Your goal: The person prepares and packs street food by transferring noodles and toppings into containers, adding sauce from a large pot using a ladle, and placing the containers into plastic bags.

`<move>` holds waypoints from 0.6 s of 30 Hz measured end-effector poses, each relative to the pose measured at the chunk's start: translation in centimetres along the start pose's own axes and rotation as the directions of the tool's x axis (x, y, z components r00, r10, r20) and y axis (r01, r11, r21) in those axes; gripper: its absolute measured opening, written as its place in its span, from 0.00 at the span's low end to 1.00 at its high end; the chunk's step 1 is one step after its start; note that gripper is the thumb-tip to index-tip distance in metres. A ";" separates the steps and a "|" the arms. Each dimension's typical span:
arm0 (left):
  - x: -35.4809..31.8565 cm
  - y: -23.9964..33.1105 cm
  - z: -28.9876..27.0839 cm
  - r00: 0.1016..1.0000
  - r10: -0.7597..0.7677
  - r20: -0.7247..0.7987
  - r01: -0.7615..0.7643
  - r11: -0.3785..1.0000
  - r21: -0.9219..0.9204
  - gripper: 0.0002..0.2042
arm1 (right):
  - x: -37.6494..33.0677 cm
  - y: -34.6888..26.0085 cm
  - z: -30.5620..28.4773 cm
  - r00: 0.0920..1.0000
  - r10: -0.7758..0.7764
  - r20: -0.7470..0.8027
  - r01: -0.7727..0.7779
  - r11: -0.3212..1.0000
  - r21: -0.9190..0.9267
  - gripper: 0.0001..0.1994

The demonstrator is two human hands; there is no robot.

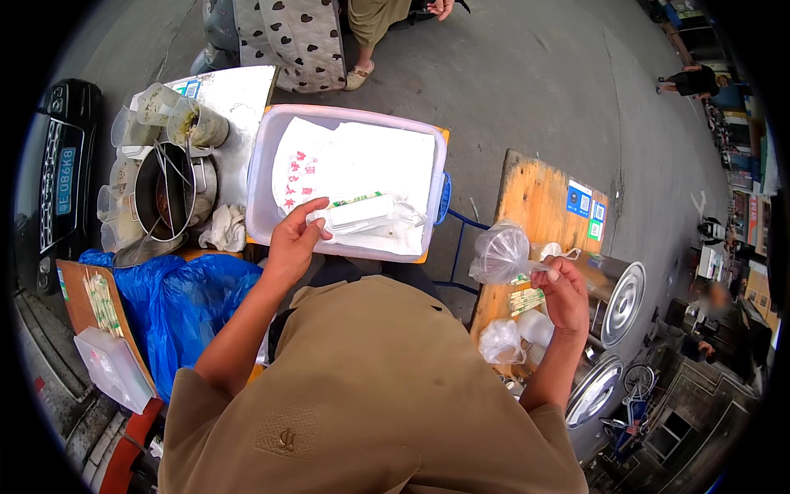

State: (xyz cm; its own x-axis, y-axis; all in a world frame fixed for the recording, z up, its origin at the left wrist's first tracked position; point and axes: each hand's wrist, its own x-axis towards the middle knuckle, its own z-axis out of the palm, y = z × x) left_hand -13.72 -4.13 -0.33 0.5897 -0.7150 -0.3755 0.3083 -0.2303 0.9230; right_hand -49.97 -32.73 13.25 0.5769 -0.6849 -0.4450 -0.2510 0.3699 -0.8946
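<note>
Clear thin plastic bag (pixel 499 253) hangs pinched in our right hand (pixel 564 292) over the wooden board (pixel 539 193), while our left hand (pixel 292 239) grips a wrapped utensil packet (pixel 358 212) over the pale tub (pixel 265 165) — either could slip loose, we judge.

Soft, even daylight fills the scene, bright but without harsh sun, so shadows are faint and diffuse on the grey pavement (pixel 527 90). The white plastic tub lined with paper (pixel 350 169) is the brightest area, nearly washed out. Mild glare shows on the round steel pot lids (pixel 623 303) and the clear plastic bag (pixel 499 253) pinched in the right hand (pixel 564 295). The fisheye lens bends straight edges strongly toward the rim, where a black circular border closes in. Distant figures at the right edge look small and blurred.
</note>
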 end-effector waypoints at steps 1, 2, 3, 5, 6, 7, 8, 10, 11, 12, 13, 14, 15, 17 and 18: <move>-0.1 0.0 -0.1 0.999 -0.023 0.043 0.022 1.000 0.020 0.20 | -0.2 -1.6 1.5 0.988 -0.049 0.145 0.031 0.992 0.120 0.09; -0.3 0.0 0.0 0.999 -0.017 0.031 0.016 1.000 0.009 0.20 | -0.2 -3.0 3.3 0.986 -0.051 0.157 0.034 0.993 0.109 0.09; -0.4 0.0 0.2 0.999 -0.007 0.041 0.006 1.000 0.012 0.21 | 0.0 -4.1 5.3 0.963 -0.095 0.252 0.047 0.981 0.189 0.09; -0.7 -0.6 0.1 0.998 0.012 0.060 -0.013 1.000 0.010 0.24 | 1.0 -5.5 9.5 0.902 -0.152 0.404 0.035 0.958 0.283 0.09; -0.7 -1.1 0.0 0.999 0.016 0.051 -0.016 1.000 0.002 0.24 | 1.7 -5.3 11.6 0.897 -0.131 0.421 0.002 0.956 0.293 0.09; -0.8 -1.5 0.1 0.998 0.038 0.040 -0.037 0.999 -0.028 0.24 | 2.3 -5.2 13.6 0.893 -0.110 0.437 -0.030 0.953 0.302 0.08; -0.7 -1.9 0.0 0.998 0.060 0.035 -0.058 0.996 -0.061 0.25 | 3.0 -4.7 15.3 0.892 -0.079 0.444 -0.048 0.962 0.268 0.08; -0.6 -3.1 -0.4 0.995 0.102 0.008 -0.101 0.994 -0.045 0.25 | 4.8 -3.1 18.5 0.885 0.019 0.465 -0.098 0.984 0.147 0.09; -0.5 -3.4 -0.6 0.991 0.133 -0.005 -0.133 0.991 -0.024 0.26 | 5.5 -1.9 19.9 0.887 0.081 0.454 -0.141 0.985 0.101 0.09; -0.7 -3.3 -0.8 0.991 0.132 -0.014 -0.133 0.991 -0.030 0.26 | 6.2 -0.8 21.4 0.884 0.086 0.460 -0.144 0.985 0.092 0.09; -0.9 -3.1 -0.9 0.991 0.130 -0.035 -0.128 0.991 0.040 0.26 | 7.0 0.5 22.7 0.880 0.126 0.458 -0.177 0.982 0.069 0.08; -1.1 -3.1 -1.1 0.990 0.129 -0.055 -0.122 0.987 0.108 0.26 | 7.7 1.7 23.9 0.875 0.165 0.454 -0.208 0.977 0.046 0.07; -1.1 -3.2 -1.3 0.990 0.129 -0.062 -0.122 0.987 0.104 0.26 | 8.5 2.9 24.8 0.872 0.168 0.459 -0.209 0.977 0.039 0.07; -1.1 -3.8 -1.4 0.987 0.153 -0.046 -0.147 0.982 0.115 0.27 | 9.7 5.2 25.9 0.873 0.256 0.415 -0.249 0.966 -0.073 0.08; -1.3 -3.8 -1.4 0.987 0.152 -0.054 -0.145 0.983 0.112 0.27 | 10.1 5.7 26.2 0.870 0.260 0.419 -0.250 0.965 -0.078 0.08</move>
State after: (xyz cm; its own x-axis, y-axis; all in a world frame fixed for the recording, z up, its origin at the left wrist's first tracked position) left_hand -14.60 -1.40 -3.51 0.6690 -0.7052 -0.2348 0.1336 -0.1967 0.9713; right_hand -25.21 -21.15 4.74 0.7625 -0.2367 -0.6021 -0.4473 0.4795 -0.7550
